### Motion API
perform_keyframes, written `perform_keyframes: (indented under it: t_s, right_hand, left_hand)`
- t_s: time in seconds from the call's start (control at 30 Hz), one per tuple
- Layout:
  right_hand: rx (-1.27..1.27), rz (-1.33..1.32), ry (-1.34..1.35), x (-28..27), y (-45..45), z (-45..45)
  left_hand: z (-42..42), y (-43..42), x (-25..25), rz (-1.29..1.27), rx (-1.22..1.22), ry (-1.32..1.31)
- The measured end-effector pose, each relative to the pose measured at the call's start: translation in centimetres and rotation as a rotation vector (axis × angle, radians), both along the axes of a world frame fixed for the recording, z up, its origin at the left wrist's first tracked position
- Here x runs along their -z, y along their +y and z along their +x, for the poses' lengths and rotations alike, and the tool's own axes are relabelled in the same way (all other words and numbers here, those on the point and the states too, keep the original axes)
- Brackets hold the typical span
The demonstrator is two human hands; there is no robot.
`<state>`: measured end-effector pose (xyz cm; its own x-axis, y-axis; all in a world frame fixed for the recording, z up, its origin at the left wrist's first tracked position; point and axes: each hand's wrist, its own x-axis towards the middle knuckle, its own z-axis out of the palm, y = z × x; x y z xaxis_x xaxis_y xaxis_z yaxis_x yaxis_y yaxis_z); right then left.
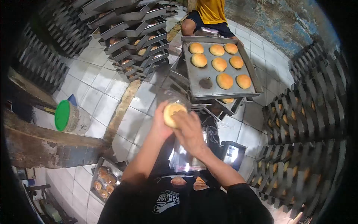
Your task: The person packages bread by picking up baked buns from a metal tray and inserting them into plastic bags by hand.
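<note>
A round golden bun (173,113) is held up between my two hands. My left hand (161,121) is closed round its left side. My right hand (188,130) lies over its right side, with the fingers slightly blurred and pressed to it. Clear plastic (173,98) shows just behind the bun. Ahead, a metal tray (203,71) of several golden buns rests on top of stacked trays, with a dark round spot at its front left. Below my hands, clear plastic bags (182,158) lie on my lap.
Stacked trays (138,44) stand at the back left, more (298,119) along the right. A person (210,15) in a yellow shirt sits behind the tray. A bucket with a green lid (62,115) and a wooden beam (56,149) are at left; a tray of glazed buns (106,181) is lower left.
</note>
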<state>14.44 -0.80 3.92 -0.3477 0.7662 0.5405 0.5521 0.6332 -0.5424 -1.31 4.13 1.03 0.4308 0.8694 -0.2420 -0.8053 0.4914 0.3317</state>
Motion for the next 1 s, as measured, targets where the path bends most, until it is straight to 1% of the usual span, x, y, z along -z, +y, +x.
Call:
perform_keyframes:
  t_s: [0.03,0.07,0.13,0.17,0.27,0.3,0.33,0.4,0.43,0.53,0.57,0.63,0.67,0.7,0.73,0.8,0.87,0.93,0.97,1.0]
  right_hand:
    - [-0.027,-0.016,-0.062,1.6,0.1,-0.5]
    - [-0.051,-0.031,-0.129,2.6,0.2,-1.0]
    - [0.014,0.009,-0.147,2.0,1.1,-0.2]
    - [0.036,0.038,-0.162,1.3,2.0,0.1]
    - [0.002,0.025,-0.197,-1.0,2.6,-0.2]
    - [0.005,0.049,-0.255,-0.3,3.2,-0.4]
    - [0.024,0.026,-0.325,-0.3,3.7,-0.4]
    - [0.055,-0.009,-0.457,-1.3,4.7,-0.8]
    - [0.043,0.002,-0.353,-2.4,4.9,-0.9]
    - [-0.082,0.086,-0.137,-4.6,2.9,0.8]
    - [-0.089,-0.014,-0.068,-4.4,2.3,0.8]
    - [-0.168,-0.282,0.01,-1.7,1.7,0.4]
    - [-0.204,-0.415,0.053,-1.5,1.6,0.0]
    - [-0.233,-0.467,0.055,-2.0,1.3,0.4]
    - [-0.215,-0.501,0.098,-2.3,0.8,0.6]
    - [-0.176,-0.586,0.19,-2.5,-1.0,1.2]
    - [-0.138,-0.628,0.268,-3.0,-1.4,2.3]
    - [-0.11,-0.663,0.335,-3.3,-1.2,2.8]
    - [0.218,-0.07,0.064,-2.7,-0.2,1.9]
    - [0.096,0.02,0.041,-2.9,-0.1,1.7]
  left_hand:
    - [-1.8,0.7,3.2,0.124,0.028,-0.061]
    - [-1.2,-0.1,2.5,0.053,-0.072,0.077]
    - [3.1,-3.2,0.4,-0.085,-0.274,0.332]
    - [4.1,-4.4,-0.2,0.161,-0.237,0.493]
    - [1.8,-2.4,-1.6,0.129,-0.291,0.225]
    - [0.6,-0.8,-1.2,0.192,-0.158,-0.04]
    - [1.6,-0.5,-0.8,0.11,-0.231,0.028]
    - [4.9,-0.2,-1.4,-0.051,-0.384,0.17]
    - [5.4,-0.2,-2.2,0.024,-0.49,0.187]
    - [3.4,0.7,-1.2,0.006,-0.424,0.162]
    - [2.7,1.1,-0.5,-0.03,-0.383,0.051]
    - [2.8,1.7,0.1,-0.091,-0.277,-0.052]
    - [2.8,1.9,0.4,-0.118,-0.223,-0.1]
    - [2.9,1.8,1.0,-0.064,-0.217,-0.147]
    - [2.7,2.5,1.8,-0.075,-0.23,-0.015]
    - [0.5,2.2,2.5,0.067,-0.29,0.057]
    - [-1.0,1.8,2.3,0.069,-0.304,0.063]
    - [-1.6,-0.8,0.1,-0.106,-0.286,0.008]
    - [-0.7,-3.2,-1.7,-0.098,-0.16,-0.032]
    - [-0.7,-4.7,-2.2,-0.047,-0.001,-0.022]
